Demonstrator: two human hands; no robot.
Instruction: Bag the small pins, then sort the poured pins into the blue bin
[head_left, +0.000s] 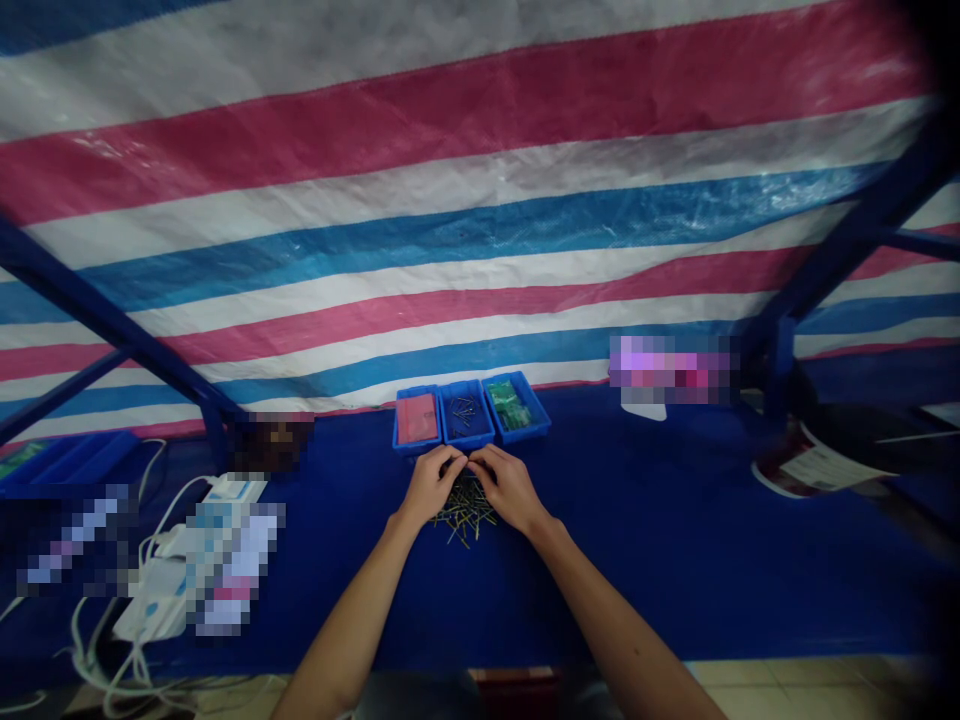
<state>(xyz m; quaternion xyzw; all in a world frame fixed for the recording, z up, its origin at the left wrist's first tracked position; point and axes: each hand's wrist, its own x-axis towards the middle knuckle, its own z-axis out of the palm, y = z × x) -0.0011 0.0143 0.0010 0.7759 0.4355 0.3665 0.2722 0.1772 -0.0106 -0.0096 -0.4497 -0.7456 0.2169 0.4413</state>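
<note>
My left hand (433, 484) and my right hand (510, 486) meet over a pile of thin metal pieces like screws or nails (466, 520), some yellowish and some dark. The thumb and fingers of each hand are closed in a pinch, tips almost touching. Whatever is between them is too small to make out. Just beyond the hands stand three blue bins in a row. The left one holds a pink-red packet (416, 418), the middle one several loose dark screw-like pieces (463, 411), and the right one green packets (510, 406).
A dark blue cloth (645, 550) covers the table. On the left lie a white power strip (161, 595) with cables and a blue tray (82, 462). A round container with a label (821, 462) sits at the right. Blue frame bars (112, 310) and a striped sheet (465, 230) stand behind.
</note>
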